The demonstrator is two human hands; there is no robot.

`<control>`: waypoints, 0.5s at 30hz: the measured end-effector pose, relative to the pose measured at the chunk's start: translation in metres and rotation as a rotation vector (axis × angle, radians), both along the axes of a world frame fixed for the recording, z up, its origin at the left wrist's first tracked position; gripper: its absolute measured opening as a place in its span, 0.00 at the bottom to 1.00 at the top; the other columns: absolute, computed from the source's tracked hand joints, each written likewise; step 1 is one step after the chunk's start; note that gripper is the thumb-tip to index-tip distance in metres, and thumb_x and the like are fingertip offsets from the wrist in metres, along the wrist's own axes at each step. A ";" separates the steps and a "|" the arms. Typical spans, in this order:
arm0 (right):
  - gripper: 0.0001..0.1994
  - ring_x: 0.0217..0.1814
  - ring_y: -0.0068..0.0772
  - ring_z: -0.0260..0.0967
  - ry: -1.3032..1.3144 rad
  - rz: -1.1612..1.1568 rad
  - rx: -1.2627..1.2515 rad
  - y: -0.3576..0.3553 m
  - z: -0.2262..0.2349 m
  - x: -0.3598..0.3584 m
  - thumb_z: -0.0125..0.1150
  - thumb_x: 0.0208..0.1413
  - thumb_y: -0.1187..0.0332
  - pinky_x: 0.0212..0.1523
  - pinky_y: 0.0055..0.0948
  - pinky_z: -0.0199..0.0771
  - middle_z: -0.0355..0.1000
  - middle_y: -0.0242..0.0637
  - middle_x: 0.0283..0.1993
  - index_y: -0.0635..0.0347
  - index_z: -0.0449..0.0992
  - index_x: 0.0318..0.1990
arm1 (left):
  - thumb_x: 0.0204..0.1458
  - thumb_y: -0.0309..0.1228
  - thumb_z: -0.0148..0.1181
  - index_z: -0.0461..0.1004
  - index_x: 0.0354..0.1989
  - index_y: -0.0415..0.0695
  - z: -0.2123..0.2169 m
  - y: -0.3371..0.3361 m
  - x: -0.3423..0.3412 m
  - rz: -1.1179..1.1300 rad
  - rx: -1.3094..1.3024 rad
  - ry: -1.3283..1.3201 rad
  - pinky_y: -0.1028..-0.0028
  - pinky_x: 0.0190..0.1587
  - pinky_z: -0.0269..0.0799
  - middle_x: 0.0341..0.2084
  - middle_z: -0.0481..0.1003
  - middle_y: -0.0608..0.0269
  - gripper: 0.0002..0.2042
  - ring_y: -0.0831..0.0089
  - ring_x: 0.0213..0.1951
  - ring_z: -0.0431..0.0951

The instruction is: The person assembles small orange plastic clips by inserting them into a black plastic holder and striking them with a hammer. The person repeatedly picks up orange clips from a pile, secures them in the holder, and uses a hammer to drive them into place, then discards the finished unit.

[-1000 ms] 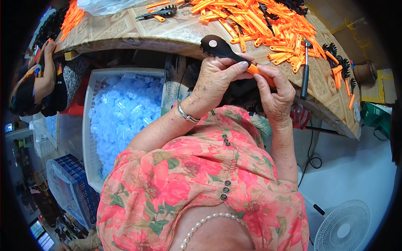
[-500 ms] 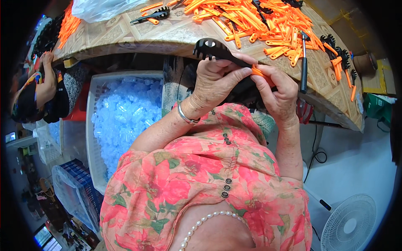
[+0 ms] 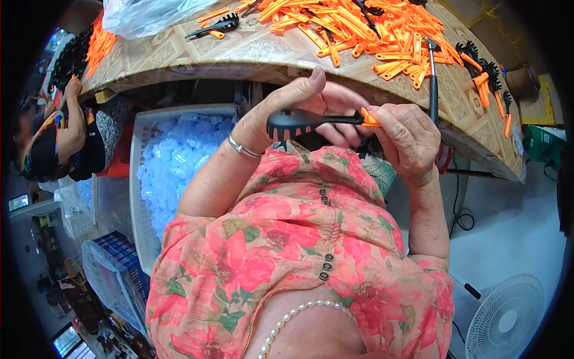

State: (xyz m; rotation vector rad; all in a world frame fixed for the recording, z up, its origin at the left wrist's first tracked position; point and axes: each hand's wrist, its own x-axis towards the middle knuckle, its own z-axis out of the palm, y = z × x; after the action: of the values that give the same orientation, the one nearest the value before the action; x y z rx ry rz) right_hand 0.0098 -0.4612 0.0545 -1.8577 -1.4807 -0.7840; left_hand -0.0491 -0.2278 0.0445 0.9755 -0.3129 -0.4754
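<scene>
A black pasta server (image 3: 293,124) with a toothed head lies almost level in front of my chest, its head to the left. My right hand (image 3: 411,140) is closed around the orange handle (image 3: 369,118) at its other end; most of that handle is hidden in the fingers. Behind the black shaft, my left hand (image 3: 302,96) is open, thumb raised and fingers spread. The server's head overlaps my left wrist in the picture, and I cannot tell whether they touch.
Orange handles (image 3: 382,30) are heaped on the table (image 3: 251,51). A hammer (image 3: 433,90) overhangs its edge; assembled servers (image 3: 493,87) lie at right. Below left stands a white crate (image 3: 134,197) of clear bluish pieces. A fan (image 3: 507,321) is lower right; another person (image 3: 69,134) sits left.
My left hand has let go of the black shaft and spread its fingers. The pasta server has swung lower and more level, still in my right hand.
</scene>
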 end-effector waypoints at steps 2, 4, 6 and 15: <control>0.19 0.36 0.36 0.75 -0.046 0.017 -0.074 -0.005 0.000 0.003 0.66 0.42 0.71 0.36 0.32 0.76 0.76 0.37 0.38 0.58 0.78 0.46 | 0.63 0.52 0.46 0.64 0.61 0.30 0.000 0.007 0.002 -0.188 0.009 -0.009 0.67 0.42 0.81 0.43 0.76 0.37 0.32 0.58 0.41 0.82; 0.19 0.39 0.36 0.75 -0.110 0.019 -0.126 -0.009 -0.003 0.009 0.63 0.43 0.70 0.40 0.34 0.76 0.76 0.36 0.40 0.57 0.79 0.47 | 0.62 0.42 0.50 0.64 0.62 0.32 0.009 0.009 0.000 -0.218 0.082 0.068 0.68 0.41 0.82 0.43 0.76 0.38 0.27 0.60 0.38 0.83; 0.19 0.42 0.35 0.74 -0.150 0.021 -0.174 -0.010 -0.007 0.014 0.61 0.44 0.69 0.44 0.35 0.76 0.76 0.35 0.42 0.55 0.79 0.48 | 0.60 0.29 0.56 0.64 0.62 0.34 0.010 0.009 0.000 -0.243 0.109 0.184 0.73 0.38 0.81 0.42 0.78 0.42 0.23 0.67 0.34 0.83; 0.16 0.54 0.33 0.70 -0.206 -0.036 -0.285 0.018 -0.011 0.034 0.57 0.49 0.67 0.60 0.38 0.68 0.75 0.27 0.50 0.51 0.80 0.46 | 0.61 0.27 0.54 0.69 0.58 0.34 -0.007 -0.004 -0.009 0.208 0.303 0.069 0.82 0.30 0.74 0.40 0.80 0.52 0.18 0.81 0.23 0.75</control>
State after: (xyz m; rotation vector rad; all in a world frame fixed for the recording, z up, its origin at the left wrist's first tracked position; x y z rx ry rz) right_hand 0.0439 -0.4435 0.0437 -2.0666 -1.7706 -0.8376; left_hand -0.0584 -0.2316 0.0378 1.2682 -0.0751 -0.3708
